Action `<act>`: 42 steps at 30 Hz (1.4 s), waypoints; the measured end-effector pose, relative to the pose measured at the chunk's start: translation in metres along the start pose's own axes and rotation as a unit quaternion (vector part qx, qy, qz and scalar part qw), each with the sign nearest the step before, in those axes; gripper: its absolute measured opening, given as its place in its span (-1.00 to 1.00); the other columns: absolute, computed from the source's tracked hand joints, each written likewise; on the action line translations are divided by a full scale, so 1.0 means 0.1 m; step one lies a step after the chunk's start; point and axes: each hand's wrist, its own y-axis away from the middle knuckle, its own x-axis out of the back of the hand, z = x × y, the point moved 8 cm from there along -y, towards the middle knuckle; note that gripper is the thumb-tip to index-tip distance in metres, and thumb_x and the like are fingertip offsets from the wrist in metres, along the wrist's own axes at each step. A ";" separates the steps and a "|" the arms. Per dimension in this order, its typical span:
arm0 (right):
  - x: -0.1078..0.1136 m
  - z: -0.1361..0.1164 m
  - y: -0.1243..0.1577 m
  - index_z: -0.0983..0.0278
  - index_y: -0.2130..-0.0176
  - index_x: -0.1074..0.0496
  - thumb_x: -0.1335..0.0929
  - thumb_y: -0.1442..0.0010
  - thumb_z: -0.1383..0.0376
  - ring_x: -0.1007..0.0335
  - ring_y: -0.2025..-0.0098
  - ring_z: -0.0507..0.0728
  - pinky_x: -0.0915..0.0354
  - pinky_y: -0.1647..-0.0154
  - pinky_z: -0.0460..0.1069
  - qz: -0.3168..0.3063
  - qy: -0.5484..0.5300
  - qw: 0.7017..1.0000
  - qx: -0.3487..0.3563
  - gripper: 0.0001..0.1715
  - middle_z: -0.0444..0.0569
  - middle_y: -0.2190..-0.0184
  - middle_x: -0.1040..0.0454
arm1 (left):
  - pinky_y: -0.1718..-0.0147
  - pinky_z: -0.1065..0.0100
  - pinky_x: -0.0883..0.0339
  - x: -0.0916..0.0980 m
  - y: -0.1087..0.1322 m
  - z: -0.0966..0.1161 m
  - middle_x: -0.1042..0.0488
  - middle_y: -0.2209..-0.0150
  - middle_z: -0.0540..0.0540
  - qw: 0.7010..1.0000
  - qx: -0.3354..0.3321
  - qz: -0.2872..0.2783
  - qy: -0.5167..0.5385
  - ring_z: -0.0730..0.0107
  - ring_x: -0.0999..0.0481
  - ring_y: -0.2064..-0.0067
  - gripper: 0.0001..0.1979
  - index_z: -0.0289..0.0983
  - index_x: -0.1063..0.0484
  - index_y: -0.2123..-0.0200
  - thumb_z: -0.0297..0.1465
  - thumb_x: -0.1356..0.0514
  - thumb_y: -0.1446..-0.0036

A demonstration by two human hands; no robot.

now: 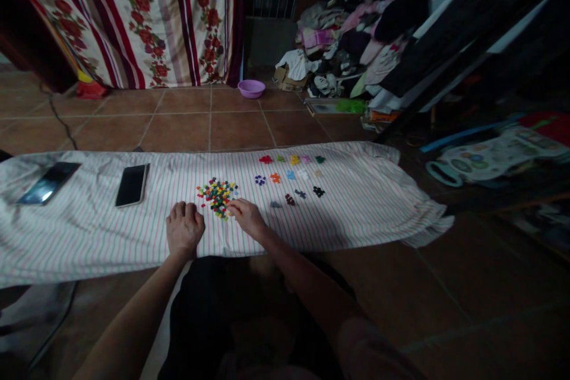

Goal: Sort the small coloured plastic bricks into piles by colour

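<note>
A mixed pile of small coloured pieces [217,193] lies on the striped cloth [356,208]. My right hand [247,217] is at the pile's right edge, its fingers pinched together; whatever is between the fingertips is too small to name. My left hand [184,227] rests on the cloth just left of and below the pile, its fingers curled in. Right of the pile, several little groups sorted by colour sit in rows, among them a red group [266,160], a yellow group [294,160], an orange group [275,178], a brown group [290,199] and a black group [318,191].
Two phones lie at the left of the cloth, one dark and shiny [50,183], one with a pale edge [132,185]. On the tiled floor beyond stands a purple basin [252,89]. Heaped clothes [347,41] fill the back right, and a floral curtain [146,18] hangs behind.
</note>
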 end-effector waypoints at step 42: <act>1.60 1.03 -0.35 0.28 0.33 -0.51 -0.30 -0.12 0.52 -0.45 0.23 0.09 -0.28 0.16 -0.06 0.120 0.275 0.944 -0.134 -0.77 -0.03 0.29 -0.57 | 0.16 0.18 -0.18 -0.01 0.01 0.01 -0.41 0.07 -0.23 0.999 -0.017 0.014 -0.040 0.09 -0.36 0.00 -0.80 -0.26 -0.39 0.19 -0.36 -0.02 -0.20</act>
